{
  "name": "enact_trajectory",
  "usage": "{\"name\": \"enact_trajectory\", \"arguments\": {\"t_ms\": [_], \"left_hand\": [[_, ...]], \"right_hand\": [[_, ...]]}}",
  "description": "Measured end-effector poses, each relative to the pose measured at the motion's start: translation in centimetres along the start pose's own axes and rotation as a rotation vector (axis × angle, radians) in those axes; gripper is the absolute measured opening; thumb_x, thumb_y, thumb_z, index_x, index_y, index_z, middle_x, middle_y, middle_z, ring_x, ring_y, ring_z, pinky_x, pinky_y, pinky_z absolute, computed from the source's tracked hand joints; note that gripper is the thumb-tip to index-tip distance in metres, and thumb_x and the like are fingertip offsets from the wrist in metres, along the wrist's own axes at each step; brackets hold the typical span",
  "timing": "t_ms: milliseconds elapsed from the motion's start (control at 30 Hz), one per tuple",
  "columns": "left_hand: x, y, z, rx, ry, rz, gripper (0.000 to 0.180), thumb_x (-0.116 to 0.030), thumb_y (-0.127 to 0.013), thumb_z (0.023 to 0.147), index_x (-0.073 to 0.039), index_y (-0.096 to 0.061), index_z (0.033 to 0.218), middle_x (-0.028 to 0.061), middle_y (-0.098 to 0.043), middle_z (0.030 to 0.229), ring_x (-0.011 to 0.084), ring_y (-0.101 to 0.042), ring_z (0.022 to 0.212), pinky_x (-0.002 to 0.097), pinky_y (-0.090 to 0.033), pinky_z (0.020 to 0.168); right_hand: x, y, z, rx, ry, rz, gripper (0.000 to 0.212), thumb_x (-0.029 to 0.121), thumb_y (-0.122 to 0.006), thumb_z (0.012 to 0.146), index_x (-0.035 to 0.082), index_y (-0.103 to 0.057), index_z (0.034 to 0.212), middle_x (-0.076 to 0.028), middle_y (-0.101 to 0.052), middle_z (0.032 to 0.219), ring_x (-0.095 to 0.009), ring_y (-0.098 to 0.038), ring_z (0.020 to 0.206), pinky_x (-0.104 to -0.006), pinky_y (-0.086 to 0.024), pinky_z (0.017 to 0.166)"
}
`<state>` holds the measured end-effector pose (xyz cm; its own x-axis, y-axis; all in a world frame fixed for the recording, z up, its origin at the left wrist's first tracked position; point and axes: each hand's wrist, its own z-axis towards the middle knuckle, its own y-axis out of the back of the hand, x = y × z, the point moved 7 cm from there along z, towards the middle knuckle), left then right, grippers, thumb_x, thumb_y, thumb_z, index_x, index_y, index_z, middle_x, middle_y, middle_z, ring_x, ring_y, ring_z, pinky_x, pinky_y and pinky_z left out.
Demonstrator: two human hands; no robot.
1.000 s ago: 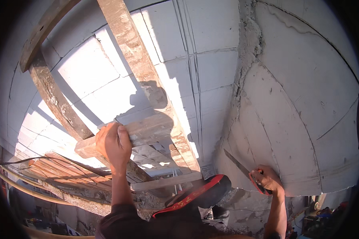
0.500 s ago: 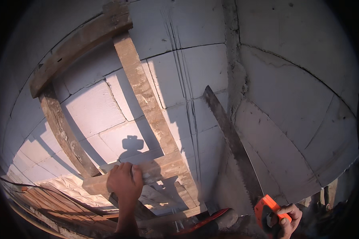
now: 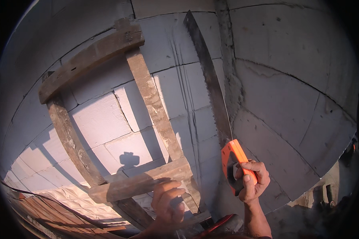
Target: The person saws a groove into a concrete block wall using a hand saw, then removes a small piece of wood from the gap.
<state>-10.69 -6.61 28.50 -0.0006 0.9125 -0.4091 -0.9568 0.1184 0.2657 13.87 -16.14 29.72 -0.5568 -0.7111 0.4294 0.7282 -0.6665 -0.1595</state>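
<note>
My right hand (image 3: pixel 256 181) is closed round the orange and black handle of a handsaw (image 3: pixel 206 69). Its long dark toothed blade points up along the block wall (image 3: pixel 97 113), the tip close to the top of the view. Low in the middle, my left hand (image 3: pixel 169 201) is just below and in front of the lower rung of a wooden ladder (image 3: pixel 151 99). Its fingers are loosely curled, with a gap to the thumb, and I see nothing held in them. The ladder stands against the pale blocks.
Several dark vertical grooves (image 3: pixel 188 99) run down the wall between ladder and saw. A rough mortar corner (image 3: pixel 231 75) meets a second block wall (image 3: pixel 275 103) on the right. A red and black object (image 3: pixel 223 225) sits at the bottom. Reddish-brown ridged sheets (image 3: pixel 56 211) lie lower left.
My left hand has let go of the ladder's lower rung and moved right and down. My right hand has raised the handsaw up and to the left, its blade now steeper.
</note>
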Motion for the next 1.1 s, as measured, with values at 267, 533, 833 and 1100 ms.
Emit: {"name": "enact_trajectory", "arguments": {"t_ms": [267, 533, 833, 1100], "left_hand": [[5.2, -18.7, -6.9, 0.060, 0.986, -1.267, 0.059, -0.054, -0.042, 0.107, -0.002, -0.050, 0.136, 0.0116, -0.055, 0.133, 0.0220, -0.055, 0.123, 0.0396, -0.047, 0.101], [7.4, -22.3, -3.3, -0.086, 1.346, -1.176, 0.048, -0.054, -0.048, 0.106, -0.008, -0.057, 0.098, -0.0002, -0.056, 0.077, 0.0112, -0.054, 0.059, 0.0269, -0.040, 0.047], [9.4, -24.3, -4.2, -0.053, 1.170, -1.147, 0.055, -0.058, -0.051, 0.104, -0.006, -0.055, 0.088, 0.0030, -0.056, 0.074, 0.0129, -0.055, 0.055, 0.0288, -0.038, 0.041], [10.6, -24.4, -2.6, -0.205, 1.050, -1.166, 0.048, -0.049, -0.052, 0.106, -0.006, -0.054, 0.086, 0.0040, -0.054, 0.070, 0.0123, -0.050, 0.048, 0.0288, -0.036, 0.039]], "right_hand": [[-1.0, -1.1, -1.3, 0.030, -0.017, -0.076, 0.028, 0.024, -0.055, 0.100, -0.003, -0.059, 0.108, -0.011, -0.064, 0.080, -0.015, -0.058, 0.064, -0.0284, -0.046, 0.062], [-2.6, -2.7, 1.3, 0.341, -0.352, -0.215, 0.055, 0.033, -0.068, 0.094, -0.004, -0.055, 0.133, -0.016, -0.073, 0.099, -0.024, -0.072, 0.085, -0.0350, -0.054, 0.080], [-3.6, -8.9, 22.6, 0.269, -0.200, -0.727, 0.082, 0.060, -0.062, 0.095, -0.007, -0.052, 0.141, -0.021, -0.072, 0.102, -0.031, -0.071, 0.095, -0.0433, -0.056, 0.082], [-5.2, -14.7, 28.8, 0.196, 0.036, -0.793, 0.032, 0.023, -0.054, 0.098, -0.006, -0.064, 0.109, -0.028, -0.070, 0.093, -0.044, -0.069, 0.090, -0.0520, -0.053, 0.081]]}}
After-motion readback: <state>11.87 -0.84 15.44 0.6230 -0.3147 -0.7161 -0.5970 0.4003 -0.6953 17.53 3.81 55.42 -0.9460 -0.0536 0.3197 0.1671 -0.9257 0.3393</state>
